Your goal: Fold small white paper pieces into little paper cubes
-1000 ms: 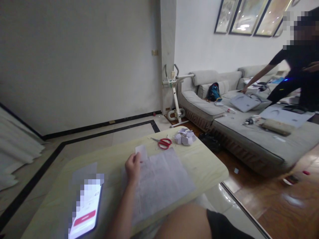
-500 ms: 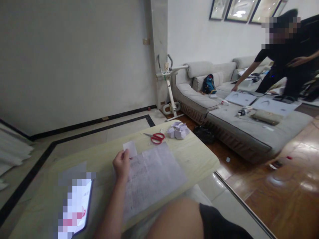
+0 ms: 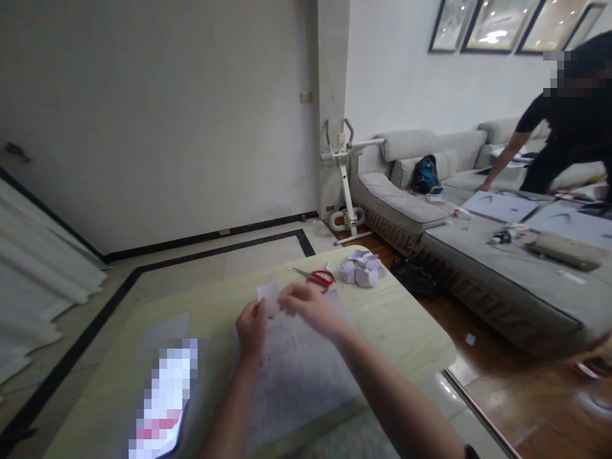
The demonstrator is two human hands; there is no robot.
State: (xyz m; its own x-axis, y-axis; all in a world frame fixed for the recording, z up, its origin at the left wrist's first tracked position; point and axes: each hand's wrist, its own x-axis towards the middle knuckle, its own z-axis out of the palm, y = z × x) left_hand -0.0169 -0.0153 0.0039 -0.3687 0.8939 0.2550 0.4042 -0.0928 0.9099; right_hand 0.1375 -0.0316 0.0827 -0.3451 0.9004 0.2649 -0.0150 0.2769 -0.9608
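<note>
My left hand (image 3: pixel 252 326) is closed, pinching a small white piece of paper (image 3: pixel 266 294) between thumb and finger above the table (image 3: pixel 406 319). My right hand (image 3: pixel 308 307) is at the paper's right edge, its fingers curled and closed on that edge. Beneath both hands lies a large thin sheet of paper (image 3: pixel 306 382) with faint markings. Red-handled scissors (image 3: pixel 321 279) rest just beyond the right hand, blades pointing left. Beside them sits a cluster of folded white paper pieces (image 3: pixel 363 269).
A phone (image 3: pixel 167 408) with a lit, blurred screen stands at the table's left, near another paper sheet (image 3: pixel 165 331). Beyond the table are a black bag (image 3: pixel 414 277), an exercise machine (image 3: pixel 347 182) and a grey sofa (image 3: pixel 478 268). A person (image 3: pixel 568 127) in black leans over it.
My right hand has come in from the lower right to the small paper in my left hand. The view has turned left, shifting the room rightward.
</note>
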